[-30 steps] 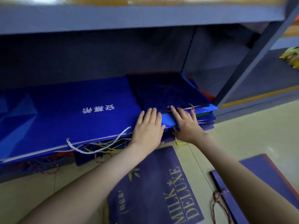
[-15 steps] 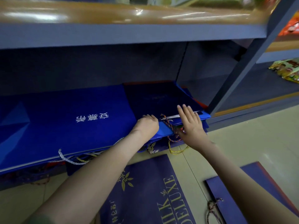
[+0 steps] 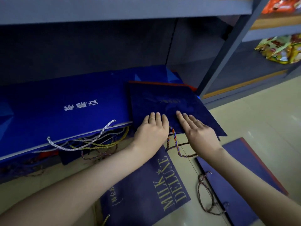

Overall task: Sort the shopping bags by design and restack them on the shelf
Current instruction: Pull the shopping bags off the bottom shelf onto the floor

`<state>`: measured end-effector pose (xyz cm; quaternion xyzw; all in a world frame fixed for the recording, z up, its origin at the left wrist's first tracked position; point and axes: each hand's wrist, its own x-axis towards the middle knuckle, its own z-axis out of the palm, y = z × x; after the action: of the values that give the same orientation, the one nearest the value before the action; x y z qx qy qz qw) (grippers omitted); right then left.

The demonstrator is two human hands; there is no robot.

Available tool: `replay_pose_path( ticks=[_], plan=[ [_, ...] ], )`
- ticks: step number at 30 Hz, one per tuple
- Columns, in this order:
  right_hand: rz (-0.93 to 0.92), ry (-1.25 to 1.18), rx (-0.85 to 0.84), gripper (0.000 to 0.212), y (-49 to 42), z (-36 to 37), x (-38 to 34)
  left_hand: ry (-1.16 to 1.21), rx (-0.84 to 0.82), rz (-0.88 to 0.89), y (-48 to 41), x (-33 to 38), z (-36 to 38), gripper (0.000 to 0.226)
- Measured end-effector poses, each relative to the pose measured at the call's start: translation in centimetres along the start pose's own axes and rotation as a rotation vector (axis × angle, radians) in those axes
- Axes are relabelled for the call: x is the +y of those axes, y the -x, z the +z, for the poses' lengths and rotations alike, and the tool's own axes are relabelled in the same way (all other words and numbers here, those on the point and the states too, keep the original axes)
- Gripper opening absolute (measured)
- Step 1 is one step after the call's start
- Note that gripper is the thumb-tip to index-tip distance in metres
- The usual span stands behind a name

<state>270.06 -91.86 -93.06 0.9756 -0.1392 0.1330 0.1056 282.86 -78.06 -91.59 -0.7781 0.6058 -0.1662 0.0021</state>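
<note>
Nearest, a flat navy paper shopping bag with gold "MILK DELUXE" lettering (image 3: 146,190) is lying on the beige tiled floor (image 3: 260,121). Just beside it to the right, a second flat navy paper bag with a red edge (image 3: 241,176) is lying with its dark braided cord handle (image 3: 205,193) trailing loose.

Above these, both forearms are reaching forward. The left hand (image 3: 151,132) and the right hand (image 3: 198,132) are resting palm-down, fingers straight and gripping nothing, on a dark navy paper bag with a faint printed pattern (image 3: 162,101). This bag is lying askew on the lowest shelf, its near right corner jutting out over the floor, and its multicoloured braided handle (image 3: 174,141) is hanging down between the two wrists.

Left of it, a bright blue paper bag with white characters (image 3: 65,108) is topping a flat stack, with a white twisted rope handle (image 3: 81,141) spilling over the front.

Beyond, the grey-blue metal shelf board (image 3: 114,8) is spanning overhead, and yellow-and-red snack packets (image 3: 280,48) are sitting in the neighbouring unit.
</note>
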Motion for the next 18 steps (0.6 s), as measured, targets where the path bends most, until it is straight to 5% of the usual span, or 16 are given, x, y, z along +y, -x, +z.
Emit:
replay_pose_path(
  ticks=[10, 18],
  plan=[
    [0.053, -0.041, 0.115, 0.054, 7.9, -7.8, -0.5, 0.126, 0.323, 0.289, 2.5, 3.7, -7.0, 0.043],
    [0.390, 0.090, -0.225, 0.075, 13.4, -3.5, -0.8, 0.077, 0.191, 0.642, -0.1, 6.4, 1.6, 0.045]
  ],
)
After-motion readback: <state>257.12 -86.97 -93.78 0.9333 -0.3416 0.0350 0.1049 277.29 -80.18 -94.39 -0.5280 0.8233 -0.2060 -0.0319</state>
